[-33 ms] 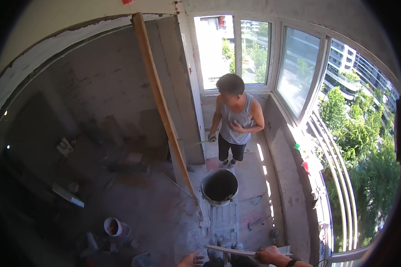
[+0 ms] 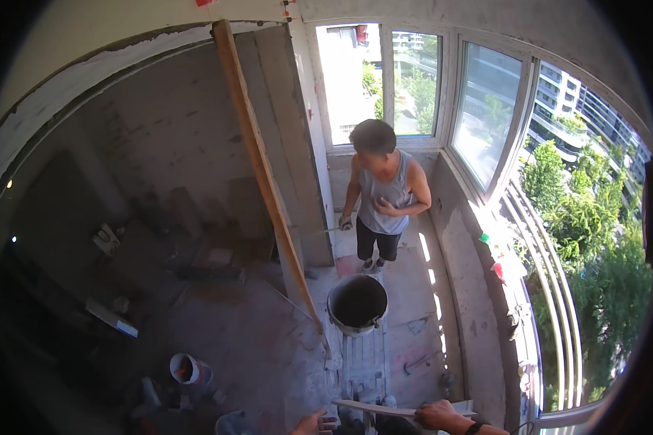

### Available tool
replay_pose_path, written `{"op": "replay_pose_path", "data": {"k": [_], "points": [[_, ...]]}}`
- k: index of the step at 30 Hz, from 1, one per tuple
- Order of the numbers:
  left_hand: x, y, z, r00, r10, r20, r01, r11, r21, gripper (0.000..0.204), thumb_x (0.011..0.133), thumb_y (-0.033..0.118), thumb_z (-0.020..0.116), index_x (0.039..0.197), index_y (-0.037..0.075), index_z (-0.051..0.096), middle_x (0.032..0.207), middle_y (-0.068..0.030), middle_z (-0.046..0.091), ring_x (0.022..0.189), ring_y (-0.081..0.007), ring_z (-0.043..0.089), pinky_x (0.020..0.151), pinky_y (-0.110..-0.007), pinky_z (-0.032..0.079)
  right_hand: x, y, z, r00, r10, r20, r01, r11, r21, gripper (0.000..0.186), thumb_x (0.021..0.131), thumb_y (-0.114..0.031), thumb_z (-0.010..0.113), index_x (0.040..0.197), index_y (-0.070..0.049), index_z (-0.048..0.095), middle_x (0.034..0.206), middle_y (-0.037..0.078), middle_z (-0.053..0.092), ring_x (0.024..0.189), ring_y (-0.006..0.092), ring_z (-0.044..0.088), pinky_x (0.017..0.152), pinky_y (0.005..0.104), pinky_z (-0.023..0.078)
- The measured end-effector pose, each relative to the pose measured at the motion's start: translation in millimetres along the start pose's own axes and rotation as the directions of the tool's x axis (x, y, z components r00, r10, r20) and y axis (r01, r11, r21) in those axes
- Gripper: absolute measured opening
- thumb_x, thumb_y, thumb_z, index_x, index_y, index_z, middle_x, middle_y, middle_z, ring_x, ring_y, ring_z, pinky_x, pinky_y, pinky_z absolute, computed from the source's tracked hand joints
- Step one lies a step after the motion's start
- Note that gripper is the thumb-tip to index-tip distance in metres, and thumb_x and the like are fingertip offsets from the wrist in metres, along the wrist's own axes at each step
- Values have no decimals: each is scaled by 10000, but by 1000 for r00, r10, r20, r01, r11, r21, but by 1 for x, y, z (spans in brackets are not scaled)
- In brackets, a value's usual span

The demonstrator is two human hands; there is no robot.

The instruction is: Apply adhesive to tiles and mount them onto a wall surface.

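Note:
At the lower edge, my right hand [image 2: 437,415] is closed around a long, thin, pale strip [image 2: 370,407]. The strip runs left from the hand and its kind is hard to make out. My left hand [image 2: 314,422] is near the strip's left end, fingers stretched out and holding nothing. Beyond the strip, a large round bucket [image 2: 357,330] stands on the floor, its inside dark. Behind it, a person [image 2: 388,190] in a grey tank top and dark shorts holds a thin stick-like tool in one gloved hand, the other hand at the chest.
A wooden plank [image 2: 257,159] leans diagonally by the wall opening on the left. A small white bucket [image 2: 190,370] stands on the darker floor at lower left. Windows [image 2: 486,112] and a low wall [image 2: 479,290] line the right. A tool [image 2: 416,362] lies near that wall.
My left hand has shifted very slightly to the right. The other person's head has moved a little to the left. The bucket and the strip look much the same.

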State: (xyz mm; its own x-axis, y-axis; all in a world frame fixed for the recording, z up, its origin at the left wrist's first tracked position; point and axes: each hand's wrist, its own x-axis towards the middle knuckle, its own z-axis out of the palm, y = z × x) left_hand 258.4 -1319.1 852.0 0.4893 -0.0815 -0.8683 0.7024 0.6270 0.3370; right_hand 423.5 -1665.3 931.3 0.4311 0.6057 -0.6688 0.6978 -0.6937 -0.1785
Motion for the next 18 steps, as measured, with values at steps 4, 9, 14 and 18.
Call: {"op": "replay_pose_path", "data": {"k": [4, 9, 14, 18], "points": [[36, -34, 14, 977, -45, 208, 86, 977, -193, 499, 928, 524, 488, 1079, 66, 616, 939, -129, 682, 776, -263, 655, 647, -386, 536, -5, 3, 3, 991, -87, -101, 87, 996, -3, 218, 886, -288, 510, 908, -167, 690, 909, 69, 689, 818, 280, 674, 652, 434, 534], [2, -15, 83, 977, 7, 215, 54, 958, -280, 531, 925, 546, 480, 1076, 55, 615, 952, -152, 679, 798, -301, 657, 704, -423, 538, 2, 16, 15, 949, -172, -266, 178, 984, 1, 186, 832, -270, 560, 765, -159, 693, 803, 81, 689, 689, 293, 671, 567, 435, 520], [17, -25, 109, 988, 3, 155, 49, 943, -330, 556, 917, 538, 498, 1098, 22, 602, 960, -170, 675, 858, -326, 650, 836, -476, 518, 20, 19, 14, 931, -242, -273, 238, 970, -48, 191, 832, -285, 562, 787, -149, 689, 827, 78, 694, 745, 282, 679, 597, 430, 530], [40, -42, 111, 980, 154, 124, -75, 870, -488, 441, 920, 385, 549, 1136, 2, 582, 1042, -180, 651, 966, -328, 620, 882, -481, 514, 47, 21, -7, 931, -364, -36, 355, 921, -159, 248, 896, -252, 485, 1071, -168, 641, 1007, 27, 671, 919, 271, 668, 719, 406, 538]]}}
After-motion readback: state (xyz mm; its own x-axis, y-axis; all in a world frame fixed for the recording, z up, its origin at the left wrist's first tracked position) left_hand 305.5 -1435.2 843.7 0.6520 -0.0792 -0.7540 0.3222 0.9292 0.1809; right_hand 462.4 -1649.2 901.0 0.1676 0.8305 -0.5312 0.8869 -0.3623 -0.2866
